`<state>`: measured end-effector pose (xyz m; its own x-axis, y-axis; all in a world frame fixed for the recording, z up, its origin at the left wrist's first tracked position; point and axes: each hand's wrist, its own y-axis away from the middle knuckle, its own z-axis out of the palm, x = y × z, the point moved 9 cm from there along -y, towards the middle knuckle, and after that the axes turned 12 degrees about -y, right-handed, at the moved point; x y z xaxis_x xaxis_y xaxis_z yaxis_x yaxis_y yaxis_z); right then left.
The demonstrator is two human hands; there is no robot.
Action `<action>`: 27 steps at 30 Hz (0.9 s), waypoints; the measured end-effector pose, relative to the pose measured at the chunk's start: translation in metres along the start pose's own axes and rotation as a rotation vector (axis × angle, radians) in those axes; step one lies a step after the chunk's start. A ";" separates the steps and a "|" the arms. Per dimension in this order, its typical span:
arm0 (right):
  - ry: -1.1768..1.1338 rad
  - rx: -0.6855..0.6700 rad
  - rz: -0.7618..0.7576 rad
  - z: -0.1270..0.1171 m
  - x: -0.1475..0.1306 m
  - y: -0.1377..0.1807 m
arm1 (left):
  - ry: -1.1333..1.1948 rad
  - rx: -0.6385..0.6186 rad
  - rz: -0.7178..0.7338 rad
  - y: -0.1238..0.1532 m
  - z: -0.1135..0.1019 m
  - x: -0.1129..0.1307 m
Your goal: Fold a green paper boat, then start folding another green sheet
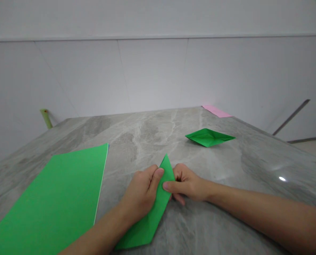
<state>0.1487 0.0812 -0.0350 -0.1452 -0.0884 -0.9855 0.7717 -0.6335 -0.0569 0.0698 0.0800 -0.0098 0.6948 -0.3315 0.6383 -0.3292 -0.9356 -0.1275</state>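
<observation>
At the far left, a large flat rectangular sheet of bright green paper is laid on a grey marble-patterned countertop, its white edge showing along the right side. Beyond it, a slim yellow-green rod is seen leaning at the far corner of the countertop, against a pale panelled wall.

Nearer the middle, a long pointed piece of folded green paper is held up at an angle, its tip directed away from the person and its lower end reaching down towards the countertop. The left hand is closed on it from the left, with the thumb laid across its face. The right hand is pressed against it from the right, with the thumb set on the paper and the fingers curled behind it. The hands are thus brought together, clamped on the same piece.

Further right, a green folded paper boat shape is seen lying on the countertop, well apart from the hands. Beyond it, a flat pink paper sheet is placed at the far edge. At the far right, a dark diagonal strip is seen against the wall.
</observation>
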 end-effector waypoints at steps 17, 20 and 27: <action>0.042 0.023 -0.078 0.000 -0.007 0.000 | 0.097 -0.038 0.035 0.002 0.003 0.004; -0.044 0.085 -0.077 -0.006 -0.005 0.000 | 0.109 -0.095 0.086 0.004 0.006 0.008; -0.047 0.166 -0.084 -0.013 -0.003 0.001 | 0.301 -0.187 0.137 0.004 0.009 0.021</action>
<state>0.1578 0.0909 -0.0342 -0.2368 -0.0628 -0.9695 0.6434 -0.7579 -0.1080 0.0893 0.0681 -0.0039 0.4263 -0.3755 0.8230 -0.5366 -0.8374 -0.1041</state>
